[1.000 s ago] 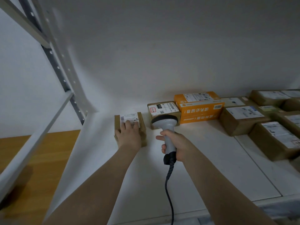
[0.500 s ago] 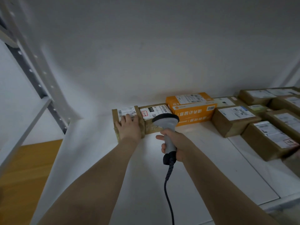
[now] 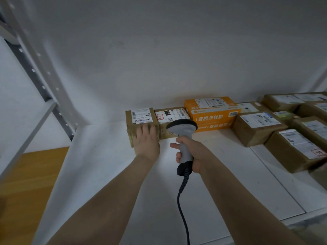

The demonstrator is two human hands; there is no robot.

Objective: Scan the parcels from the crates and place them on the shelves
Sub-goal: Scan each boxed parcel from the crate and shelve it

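Observation:
A small brown parcel (image 3: 139,119) with a white barcode label stands on the white shelf (image 3: 99,174), pushed up against a second labelled brown parcel (image 3: 170,114) near the back wall. My left hand (image 3: 146,141) presses flat against the small parcel's front face, fingers straight. My right hand (image 3: 191,152) grips the handle of a grey barcode scanner (image 3: 182,129), whose head hangs in front of the second parcel. The scanner's black cable (image 3: 182,206) trails down toward me.
An orange parcel (image 3: 212,112) continues the back row, and several brown labelled parcels (image 3: 256,128) fill the shelf's right side. A perforated grey upright (image 3: 44,82) and a crossbar stand at the left, with wooden floor (image 3: 23,183) below.
My left hand has slid the small parcel back and to the right until it meets the neighbouring parcel, then dropped from its top to its front face. The scanner hand has stayed put.

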